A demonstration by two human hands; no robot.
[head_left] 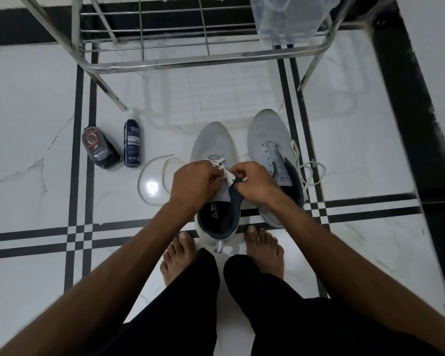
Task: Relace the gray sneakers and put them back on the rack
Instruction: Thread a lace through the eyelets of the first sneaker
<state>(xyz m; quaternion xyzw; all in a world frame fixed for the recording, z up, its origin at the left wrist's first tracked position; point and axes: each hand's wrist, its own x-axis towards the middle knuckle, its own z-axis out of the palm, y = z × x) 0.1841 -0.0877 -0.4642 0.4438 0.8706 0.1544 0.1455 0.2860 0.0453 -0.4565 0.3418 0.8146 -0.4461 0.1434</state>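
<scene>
Both hands work over the near sneaker (213,150) on the floor (31,104). The left hand (194,185) and right hand (257,179) pinch the white lace (222,167) between closed fingers at the eyelets. Best to pull each crossing snug and even. The other sneaker (267,134) waits beside it, its lace loose, below the rack (190,61).

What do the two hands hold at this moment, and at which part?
Both the left hand and the right hand pinch the white lace of the left gray sneaker, just above its eyelets, near the tongue.
</scene>
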